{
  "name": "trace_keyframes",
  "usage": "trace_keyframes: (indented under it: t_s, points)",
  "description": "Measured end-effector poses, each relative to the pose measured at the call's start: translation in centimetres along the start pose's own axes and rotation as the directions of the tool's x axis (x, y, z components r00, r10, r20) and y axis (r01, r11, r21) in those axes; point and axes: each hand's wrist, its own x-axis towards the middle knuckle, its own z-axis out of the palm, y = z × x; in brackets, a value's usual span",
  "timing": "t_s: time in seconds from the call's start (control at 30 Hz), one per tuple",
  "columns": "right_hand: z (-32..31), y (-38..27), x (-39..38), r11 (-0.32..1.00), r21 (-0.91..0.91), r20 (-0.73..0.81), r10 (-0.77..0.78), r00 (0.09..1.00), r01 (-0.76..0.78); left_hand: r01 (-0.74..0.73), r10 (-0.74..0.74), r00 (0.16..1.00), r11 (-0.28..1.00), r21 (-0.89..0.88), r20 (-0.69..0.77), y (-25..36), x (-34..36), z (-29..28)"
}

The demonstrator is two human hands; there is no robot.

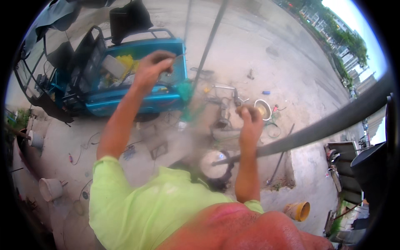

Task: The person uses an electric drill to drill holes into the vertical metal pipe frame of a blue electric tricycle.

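While the left hand [151, 70] pinches a thin piece [181, 55] pointing toward the cart's [154, 102] right edge, I cannot tell the right hand's [251, 121] grip.

Between the bare left hand [155, 68] and the bare right hand [251, 118] there is room to pass, with 1 thin, dark, straight pole [209, 43] as obstacle. Behind the left hand, the blue metal cargo bed [133, 102] limits reaching; the thick, dark-grey, round pole [325, 135] crosses near the right forearm [248, 179]
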Motion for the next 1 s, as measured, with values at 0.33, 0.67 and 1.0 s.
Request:
trace_keyframes:
  t_s: [0.33, 0.67, 1.0]
  points:
    - [-2.0, 0.6, -3.0, 0.957, -0.026, 0.151, 0.291, 0.945, -0.291, -0.341, 0.342, 0.939, 0.939, -0.033, 0.026, 3.6, 21.5, 8.6]
    - [-1.2, -0.3, -2.3, 0.877, 0.014, 0.214, 0.467, 0.858, -0.481, -0.459, 0.46, 0.888, 0.883, 0.098, 0.005, 6.2, 31.2, 7.5]
    - [-1.2, 1.8, -1.8, 0.948, -0.054, 0.127, 0.318, 0.94, -0.313, -0.544, 0.554, 0.832, 0.813, 0.208, 0.014, 6.4, 36.5, 9.5]
